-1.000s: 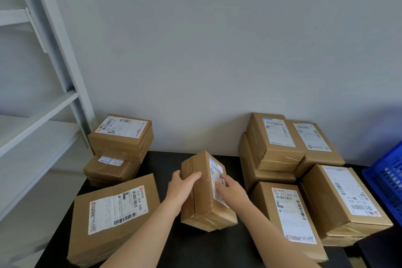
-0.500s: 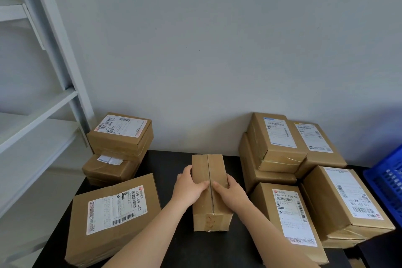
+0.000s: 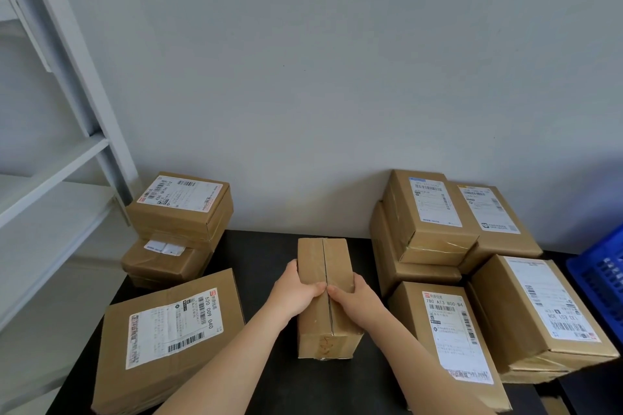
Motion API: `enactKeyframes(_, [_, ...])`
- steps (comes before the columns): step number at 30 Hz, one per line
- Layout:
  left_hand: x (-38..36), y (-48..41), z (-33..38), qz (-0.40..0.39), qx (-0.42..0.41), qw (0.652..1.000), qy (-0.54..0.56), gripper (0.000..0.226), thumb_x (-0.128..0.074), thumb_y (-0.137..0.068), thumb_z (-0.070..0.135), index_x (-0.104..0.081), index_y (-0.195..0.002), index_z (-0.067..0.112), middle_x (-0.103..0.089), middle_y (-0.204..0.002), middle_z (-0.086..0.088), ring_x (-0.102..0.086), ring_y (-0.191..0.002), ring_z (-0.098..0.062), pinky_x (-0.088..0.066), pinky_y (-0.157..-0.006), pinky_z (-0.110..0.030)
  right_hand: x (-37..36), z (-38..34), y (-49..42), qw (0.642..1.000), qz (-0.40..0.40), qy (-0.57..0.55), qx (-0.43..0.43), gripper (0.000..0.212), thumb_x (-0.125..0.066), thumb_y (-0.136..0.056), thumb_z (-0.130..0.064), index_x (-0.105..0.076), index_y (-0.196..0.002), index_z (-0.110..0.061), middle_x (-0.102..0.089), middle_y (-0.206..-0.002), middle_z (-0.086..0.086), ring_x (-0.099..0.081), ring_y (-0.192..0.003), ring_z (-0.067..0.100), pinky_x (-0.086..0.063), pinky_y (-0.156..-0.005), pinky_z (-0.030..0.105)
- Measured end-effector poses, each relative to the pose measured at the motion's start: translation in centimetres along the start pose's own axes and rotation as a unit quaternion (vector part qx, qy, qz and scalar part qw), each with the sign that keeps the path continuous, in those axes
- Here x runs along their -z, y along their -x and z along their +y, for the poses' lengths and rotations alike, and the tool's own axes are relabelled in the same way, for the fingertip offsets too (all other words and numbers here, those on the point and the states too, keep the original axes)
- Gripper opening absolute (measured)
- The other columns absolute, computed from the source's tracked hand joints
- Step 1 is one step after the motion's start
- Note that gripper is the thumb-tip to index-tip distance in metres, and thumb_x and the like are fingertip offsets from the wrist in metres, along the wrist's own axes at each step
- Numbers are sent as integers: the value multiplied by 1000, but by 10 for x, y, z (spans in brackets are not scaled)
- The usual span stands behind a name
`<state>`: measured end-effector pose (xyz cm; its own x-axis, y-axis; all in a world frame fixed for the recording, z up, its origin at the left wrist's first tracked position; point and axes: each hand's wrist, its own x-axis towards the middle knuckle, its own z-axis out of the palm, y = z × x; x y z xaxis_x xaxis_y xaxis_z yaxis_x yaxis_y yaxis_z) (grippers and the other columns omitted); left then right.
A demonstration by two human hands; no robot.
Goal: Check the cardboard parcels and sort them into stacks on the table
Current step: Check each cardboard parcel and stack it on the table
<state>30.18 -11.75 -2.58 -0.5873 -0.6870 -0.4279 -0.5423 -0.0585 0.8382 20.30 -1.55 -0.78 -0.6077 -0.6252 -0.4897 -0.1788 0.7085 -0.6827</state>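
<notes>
Fingers point(image 3: 312, 290) of both hands are gripping the parcel point(image 3: 323, 258), thumbs meeting at its top seam. It is sitting centrally on the table point(image 3: 266, 246), long axis running away from the person. Left hand point(image 3: 296, 293) and right hand point(image 3: 355, 296) are flanking it equally, forearms converging from below. Left stack point(image 3: 178, 212) and right stack point(image 3: 428, 219) are standing well apart on either side.

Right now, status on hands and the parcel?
Left grip and right grip both hold the centre parcel, thumbs on top. Parcel seam-up on the black table. Left stack and right stack stand clear of it.
</notes>
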Motion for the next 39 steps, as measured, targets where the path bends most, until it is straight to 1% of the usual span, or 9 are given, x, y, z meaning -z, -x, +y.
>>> enactKeyframes(4, [0,-4,1,-7,3,1000,-5,71,-71,-84,31,-29,-141,23,-48,-117,6,-48,-102,-13,-43,-88,-32,1,-1,-2,1000,-3,1,1,74,-55,-92,-43,-16,-149,-17,-41,-142,4,-47,-125,23,-42,-101,35])
enactKeyframes(8, [-1,-5,3,-13,7,1000,-22,71,-70,-84,32,-29,-140,23,-48,-122,4,-49,-109,-17,-43,-92,-36,3,1,-3,1000,-9,-8,-3,73,-57,-92,-41,-17,-148,-17,-42,-141,5,-48,-123,23,-42,-99,35])
enactKeyframes(12, [2,-5,3,-23,21,1000,-1,74,-71,-83,28,-28,-142,22,-49,-129,0,-49,-110,-17,-44,-93,-37,3,0,-3,1000,-12,-9,-6,74,-57,-91,-41,-17,-148,-17,-43,-140,5,-48,-123,23,-42,-99,35])
enactKeyframes(18, [5,-7,7,-45,52,998,8,73,-71,-83,27,-28,-142,21,-48,-131,-3,-49,-119,-24,-45,-95,-44,5,-1,-3,1000,-17,-8,-17,74,-58,-92,-40,-16,-148,-16,-42,-141,5,-48,-124,23,-42,-99,35])
enactKeyframes(22, [5,-10,8,-52,64,997,5,71,-72,-83,26,-30,-140,20,-49,-125,-2,-49,-116,-24,-45,-92,-43,6,-2,-5,999,-25,-15,-24,71,-59,-92,-37,-19,-147,-16,-43,-139,5,-48,-123,23,-42,-99,35])
enactKeyframes(26, [4,-14,6,-43,70,997,-2,66,-73,-82,25,-34,-135,22,-46,-110,4,-49,-103,-18,-48,-88,-42,6,-3,-10,999,-28,-5,-31,72,-59,-91,-37,-18,-148,-17,-42,-141,5,-48,-123,22,-42,-99,35])
enactKeyframes(31, [3,-16,5,-38,64,997,-21,64,-73,-81,26,-35,-132,23,-46,-107,6,-49,-99,-16,-48,-86,-39,5,-3,-13,999,-30,10,-43,74,-59,-91,-38,-18,-148,-17,-42,-140,5,-48,-122,21,-43,-97,34])
enactKeyframes(34, [4,-15,6,-40,65,997,-19,64,-73,-82,26,-34,-132,23,-46,-110,5,-50,-102,-17,-49,-86,-40,5,-4,-13,998,-29,9,-47,73,-60,-90,-38,-18,-148,-17,-43,-139,4,-49,-121,21,-43,-96,34])
enactKeyframes(39, [5,-12,7,-38,65,997,-10,67,-72,-82,25,-32,-136,22,-49,-127,-2,-51,-114,-23,-49,-90,-41,5,-3,-12,999,-26,2,-43,72,-60,-90,-38,-20,-147,-18,-45,-137,4,-50,-118,20,-44,-94,33])
